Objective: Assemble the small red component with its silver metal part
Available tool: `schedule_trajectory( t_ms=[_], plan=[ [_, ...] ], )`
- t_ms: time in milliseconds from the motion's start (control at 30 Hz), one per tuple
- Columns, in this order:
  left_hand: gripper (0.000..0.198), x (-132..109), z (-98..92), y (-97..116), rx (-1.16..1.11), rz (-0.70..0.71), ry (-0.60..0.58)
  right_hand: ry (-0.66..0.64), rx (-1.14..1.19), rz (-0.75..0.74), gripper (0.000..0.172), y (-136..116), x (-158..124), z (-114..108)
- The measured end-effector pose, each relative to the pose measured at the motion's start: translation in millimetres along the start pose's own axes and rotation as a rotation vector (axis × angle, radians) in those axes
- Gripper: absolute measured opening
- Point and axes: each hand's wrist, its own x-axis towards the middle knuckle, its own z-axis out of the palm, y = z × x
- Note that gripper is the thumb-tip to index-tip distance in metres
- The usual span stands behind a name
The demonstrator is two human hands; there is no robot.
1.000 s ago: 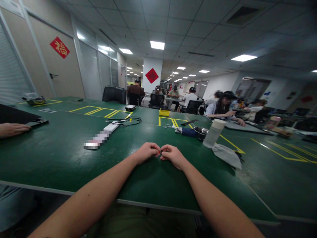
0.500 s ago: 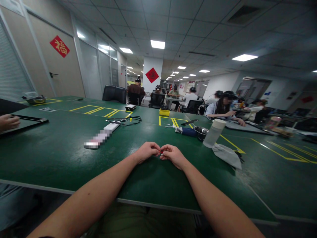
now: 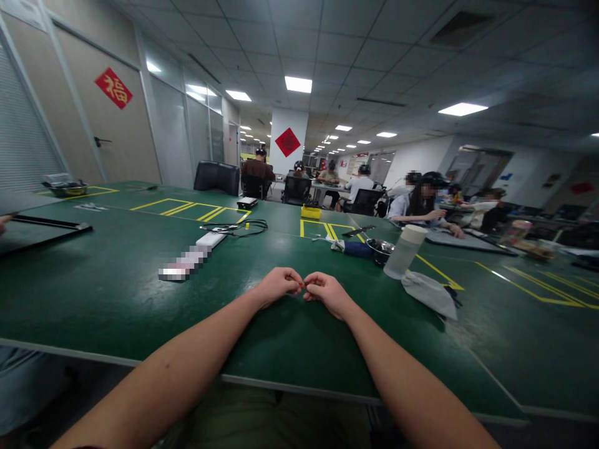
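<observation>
Just above the green table (image 3: 178,318), my left hand (image 3: 279,285) and my right hand (image 3: 327,293) meet fingertip to fingertip. Both are closed in a pinch. Between them shows a tiny red piece (image 3: 302,285), mostly covered by the fingers and too small to name. Its red part lies at the left fingertips, and the right fingertips touch or nearly touch it. What the right fingers grip, if anything, is hidden.
To the left lies a white power strip (image 3: 209,238) with a black cable (image 3: 248,228). On the right are a translucent bottle (image 3: 405,252), a grey pouch (image 3: 429,293), a metal bowl (image 3: 381,251) and a yellow box (image 3: 311,212). A co-worker (image 3: 423,202) sits beyond.
My hands stay nearly in place, with the right fingers shifted slightly around the small piece. At the far left, another person's hand has drawn back toward the frame's edge.
</observation>
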Motion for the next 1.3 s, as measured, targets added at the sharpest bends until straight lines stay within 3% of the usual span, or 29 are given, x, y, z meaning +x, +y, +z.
schedule_trajectory(
  t_ms=[367,567,767,1067,1300],
  plan=[
    [0.015,0.8,0.7,-0.1,-0.106,-0.029,-0.003,-0.012,0.047,0.044,0.024,-1.6,-0.3,1.6],
    [0.023,2.8,-1.2,-2.6,-0.029,0.032,-0.019,0.012,-0.074,0.018,0.021,-0.8,-0.2,-0.1],
    [0.019,2.6,-1.1,-2.7,0.088,0.068,-0.003,-0.005,-0.097,-0.021,0.018,-2.0,-1.2,0.0],
    [0.018,3.7,-4.1,-4.6,0.067,-0.015,0.014,0.014,-0.027,-0.048,0.025,0.2,2.6,-0.8],
    [0.015,5.8,-4.7,-5.0,0.076,-0.029,0.031,0.076,0.010,0.015,0.022,-0.5,3.2,-1.4]
  ],
)
